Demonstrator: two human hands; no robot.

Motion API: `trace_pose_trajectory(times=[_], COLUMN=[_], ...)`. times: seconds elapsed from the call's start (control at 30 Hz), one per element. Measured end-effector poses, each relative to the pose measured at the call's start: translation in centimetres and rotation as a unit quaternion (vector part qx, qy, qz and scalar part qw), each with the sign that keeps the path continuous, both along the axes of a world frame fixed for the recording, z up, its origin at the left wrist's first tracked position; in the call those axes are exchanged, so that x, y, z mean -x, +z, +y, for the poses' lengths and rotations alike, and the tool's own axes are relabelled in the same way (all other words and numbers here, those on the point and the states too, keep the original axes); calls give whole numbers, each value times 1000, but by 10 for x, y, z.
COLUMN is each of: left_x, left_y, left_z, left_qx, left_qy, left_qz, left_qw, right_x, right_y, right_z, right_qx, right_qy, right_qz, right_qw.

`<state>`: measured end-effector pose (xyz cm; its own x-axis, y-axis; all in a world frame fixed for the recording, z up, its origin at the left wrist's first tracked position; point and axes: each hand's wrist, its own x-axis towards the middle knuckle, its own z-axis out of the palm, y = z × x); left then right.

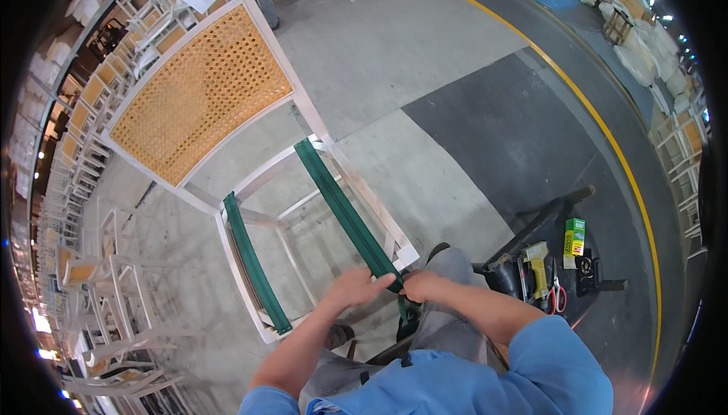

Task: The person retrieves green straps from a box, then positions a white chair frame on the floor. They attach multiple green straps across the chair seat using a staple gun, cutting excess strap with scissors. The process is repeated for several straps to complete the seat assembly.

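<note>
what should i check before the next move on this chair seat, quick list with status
1. Left green strap spans the seat frame from back to front: ok.
2. Right green strap reaches the near end of the frame: ok.
3. Left hand and right hand both at the right strap's near end: ok.
4. That near end fastened: cannot tell, the hands cover part of it.
5. Yellow tool in hand, if needed: not ok, it lies off to the right.
6. Scissors away from the straps: ok, they lie beside the yellow tool.
</note>
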<state>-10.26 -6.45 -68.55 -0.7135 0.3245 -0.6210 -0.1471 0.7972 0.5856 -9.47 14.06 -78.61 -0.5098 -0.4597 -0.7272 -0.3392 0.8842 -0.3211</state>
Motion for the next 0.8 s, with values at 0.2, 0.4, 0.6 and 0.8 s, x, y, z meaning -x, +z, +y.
trace_pose_trajectory(times=[0.2, 0.4, 0.6, 0.8], left_x=[-8, -9, -3, -28], left_y=[-1, -1, 6, -11], left_z=[4, -2, 24, 3], left_qx=[38, 75, 129, 156], left_qy=[-46, -35, -55, 3], left_qz=[61, 112, 158, 179], left_qw=[996, 990, 978, 971], right_x=[7, 6, 3, -55], right_y=[-9, -30, -45, 16], right_z=[-19, -30, -16, -6], right_qx=[-53, -44, 9, 217], right_qy=[-51, -132, -256, -350], right_qz=[-18, 31, 97, 126], right_qw=[997, 990, 962, 903])
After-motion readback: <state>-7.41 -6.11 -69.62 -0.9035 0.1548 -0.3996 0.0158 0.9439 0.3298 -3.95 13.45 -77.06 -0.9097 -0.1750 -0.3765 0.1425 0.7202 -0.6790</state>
